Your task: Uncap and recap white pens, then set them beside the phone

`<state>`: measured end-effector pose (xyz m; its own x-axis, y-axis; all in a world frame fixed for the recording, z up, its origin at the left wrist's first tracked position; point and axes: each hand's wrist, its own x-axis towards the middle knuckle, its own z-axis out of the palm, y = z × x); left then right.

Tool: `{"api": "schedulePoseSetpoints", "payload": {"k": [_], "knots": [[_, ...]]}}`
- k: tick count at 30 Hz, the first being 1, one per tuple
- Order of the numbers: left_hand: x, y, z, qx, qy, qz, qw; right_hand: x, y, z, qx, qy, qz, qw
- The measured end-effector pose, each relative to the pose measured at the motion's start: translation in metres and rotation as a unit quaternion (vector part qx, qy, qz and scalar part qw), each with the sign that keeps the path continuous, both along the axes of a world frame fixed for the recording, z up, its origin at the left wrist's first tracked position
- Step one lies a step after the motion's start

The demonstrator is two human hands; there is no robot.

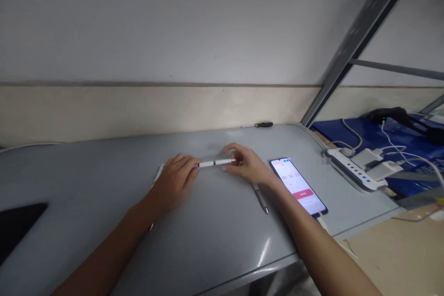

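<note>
A white pen (215,163) with a dark band lies roughly level between my hands, above the grey table. Its left end is in the closed fingers of my left hand (177,176). My right hand (244,163) is at the other end, thumb and index finger apart around the tip, the rest of its fingers curled. Beneath my right wrist a grey pen (261,199) rests on the table, partly covered. Another slim white item (158,173) shows behind my left hand, mostly hidden by it.
A phone (298,186) showing a timer lies right of my right forearm. Farther right is a power strip (357,171) with plugs and cables. A small screwdriver (264,125) sits by the wall. A black object (21,226) is at the left edge; a metal frame (347,67) rises at right.
</note>
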<state>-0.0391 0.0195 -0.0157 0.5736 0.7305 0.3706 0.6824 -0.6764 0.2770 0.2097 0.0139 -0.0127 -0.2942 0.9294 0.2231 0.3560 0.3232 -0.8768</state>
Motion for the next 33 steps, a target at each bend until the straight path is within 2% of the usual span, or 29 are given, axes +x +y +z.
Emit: {"api": "schedulePoseSetpoints", "payload": {"k": [6, 10, 14, 20, 24, 29, 33], "knots": [[-0.002, 0.002, -0.002, 0.002, 0.004, -0.002, 1.000, -0.002, 0.000, 0.000, -0.015, -0.026, 0.014, 0.999], [0.000, 0.001, -0.001, 0.002, -0.002, -0.001, 1.000, -0.004, 0.000, -0.001, 0.006, 0.015, 0.016, 1.000], [0.000, 0.001, 0.000, -0.009, 0.005, 0.005, 1.000, -0.005, -0.001, -0.003, -0.001, -0.022, 0.013, 1.000], [-0.002, 0.002, -0.002, -0.019, 0.019, 0.013, 1.000, -0.006, -0.002, -0.002, 0.072, -0.022, -0.013, 0.997], [-0.001, 0.002, -0.002, -0.023, 0.046, 0.026, 0.998, -0.010, -0.005, -0.001, 0.091, -0.086, -0.009, 0.992], [0.000, -0.001, 0.001, 0.025, 0.072, 0.059, 0.995, -0.017, -0.009, -0.001, 0.100, -0.135, -0.020, 0.986], [0.002, -0.004, 0.004, 0.089, 0.075, 0.063, 0.991, -0.018, -0.011, 0.001, 0.043, -0.088, -0.005, 0.995]]}}
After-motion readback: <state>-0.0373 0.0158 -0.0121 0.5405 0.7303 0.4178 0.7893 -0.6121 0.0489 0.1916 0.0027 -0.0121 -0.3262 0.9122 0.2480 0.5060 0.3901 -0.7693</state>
